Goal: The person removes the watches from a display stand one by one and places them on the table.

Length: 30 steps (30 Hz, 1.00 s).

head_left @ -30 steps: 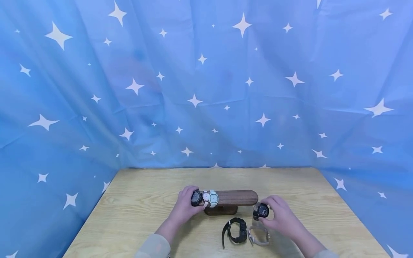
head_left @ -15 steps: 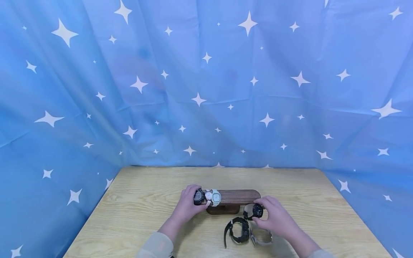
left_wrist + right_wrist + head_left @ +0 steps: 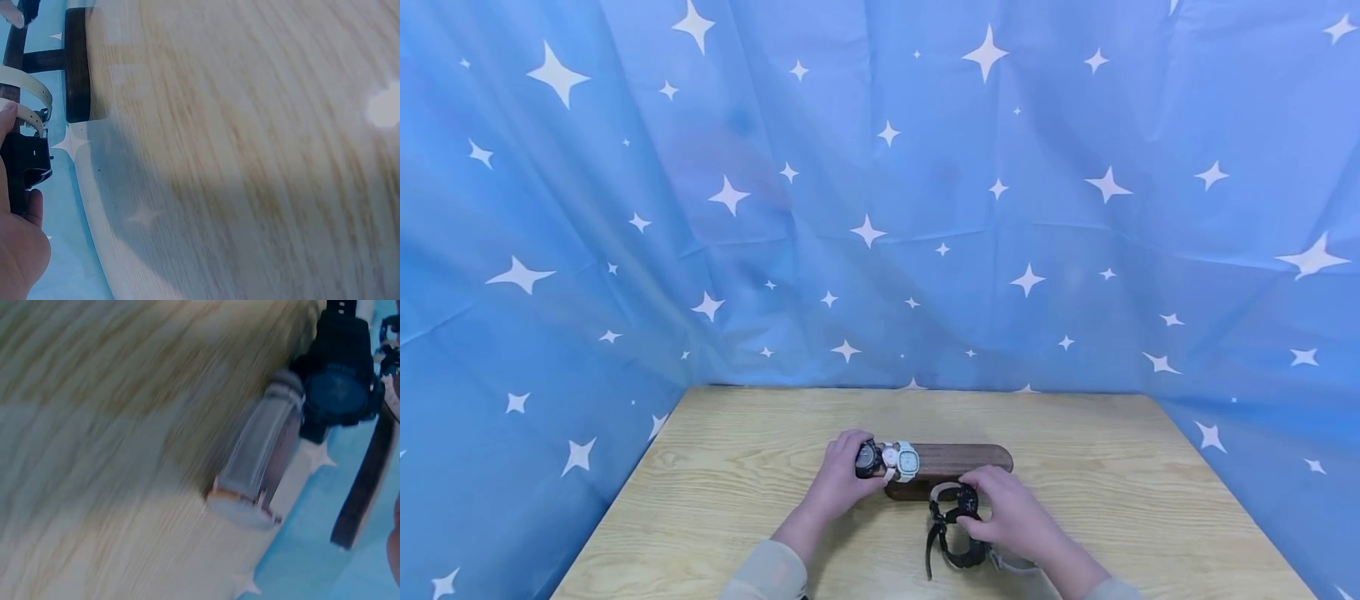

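A dark wooden watch stand (image 3: 970, 456) carries a black watch (image 3: 868, 458) at its left end, beside a small white-strapped watch (image 3: 890, 457) and a pale mint watch (image 3: 908, 461). My left hand (image 3: 837, 479) grips that end, thumb and fingers round the black watch (image 3: 26, 156). Between thumb and fingers my right hand (image 3: 1011, 512) pinches another black watch (image 3: 967, 502), its strap looped, in front of the bar. Below it lies a chunky black watch (image 3: 958, 558), partly overlapped. A grey-strapped watch (image 3: 259, 450) lies beside that one, mostly hidden by my right hand in the head view.
Everything is on a light wood-grain table (image 3: 760, 433). The stand's base (image 3: 77, 62) rests on it under the bar. A blue curtain (image 3: 820, 208) with white stars hangs behind and along the sides.
My right hand has moved left with its black watch, from beyond the bar's right end to in front of the stand, and the watch has turned. My left hand keeps its grip.
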Tool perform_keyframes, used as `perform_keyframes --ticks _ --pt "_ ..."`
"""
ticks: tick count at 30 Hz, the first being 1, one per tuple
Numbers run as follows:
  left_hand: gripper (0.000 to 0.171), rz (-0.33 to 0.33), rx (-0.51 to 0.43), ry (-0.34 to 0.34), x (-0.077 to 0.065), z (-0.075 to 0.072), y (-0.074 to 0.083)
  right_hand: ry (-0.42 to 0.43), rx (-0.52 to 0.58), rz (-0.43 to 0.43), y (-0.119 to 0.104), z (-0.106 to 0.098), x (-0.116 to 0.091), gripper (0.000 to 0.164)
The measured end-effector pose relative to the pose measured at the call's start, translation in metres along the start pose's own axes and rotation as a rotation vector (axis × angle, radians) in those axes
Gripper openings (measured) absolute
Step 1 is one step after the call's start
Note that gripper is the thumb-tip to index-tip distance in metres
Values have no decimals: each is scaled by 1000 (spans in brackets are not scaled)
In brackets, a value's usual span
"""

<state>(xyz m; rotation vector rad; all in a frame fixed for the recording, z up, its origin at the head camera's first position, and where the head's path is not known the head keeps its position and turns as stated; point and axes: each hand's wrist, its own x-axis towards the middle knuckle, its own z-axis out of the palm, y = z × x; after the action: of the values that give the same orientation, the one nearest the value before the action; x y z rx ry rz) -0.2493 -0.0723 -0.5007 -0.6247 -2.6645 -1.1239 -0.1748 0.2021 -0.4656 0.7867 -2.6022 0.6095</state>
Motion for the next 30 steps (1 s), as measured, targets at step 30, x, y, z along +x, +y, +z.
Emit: perform_keyframes --ticks 30 --pt "69 7 8 13 0 1 -3 -225 72 22 -26 36 19 43"
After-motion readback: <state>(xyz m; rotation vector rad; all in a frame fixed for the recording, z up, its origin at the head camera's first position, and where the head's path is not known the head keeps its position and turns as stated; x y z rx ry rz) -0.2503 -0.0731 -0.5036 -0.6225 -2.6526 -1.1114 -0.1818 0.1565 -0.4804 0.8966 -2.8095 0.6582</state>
